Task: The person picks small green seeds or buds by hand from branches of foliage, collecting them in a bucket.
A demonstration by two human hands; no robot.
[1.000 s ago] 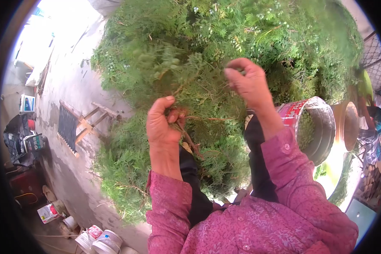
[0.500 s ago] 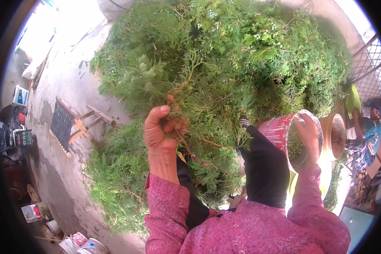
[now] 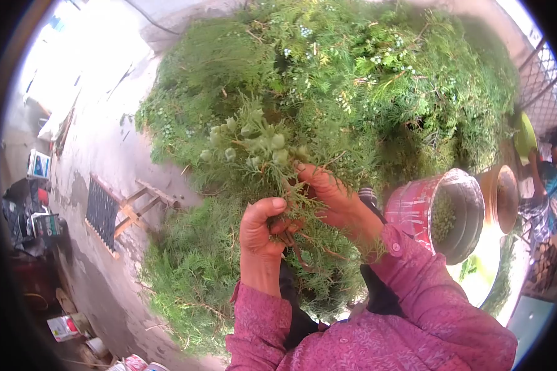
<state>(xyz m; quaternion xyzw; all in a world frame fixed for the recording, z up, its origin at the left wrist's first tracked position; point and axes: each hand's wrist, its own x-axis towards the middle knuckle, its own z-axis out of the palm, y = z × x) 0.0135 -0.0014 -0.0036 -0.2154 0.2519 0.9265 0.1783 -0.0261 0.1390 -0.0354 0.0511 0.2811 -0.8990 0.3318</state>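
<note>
A leafy conifer branch (image 3: 254,148) with several pale green cones (image 3: 278,142) is held up in front of me. My left hand (image 3: 263,232) is closed around its stem, thumb on top. From the right, my right hand (image 3: 340,201) reaches in with its fingers on the twigs just below the cones; foliage partly hides the fingertips. To the right of that hand, a red bucket (image 3: 408,207) leans with its mouth toward me, green cones (image 3: 442,216) inside.
A big heap of cut conifer branches (image 3: 377,93) spreads ahead and around my legs. Beside the red bucket stands a brownish bucket (image 3: 506,198). On the left lies a wooden folding stool (image 3: 127,216) on the concrete floor (image 3: 93,290). Another person (image 3: 548,185) is at the far right.
My right hand has left the red bucket and moved left to the branch. The left hand still grips the stem, and the cones now show more clearly. The view has shifted slightly.
</note>
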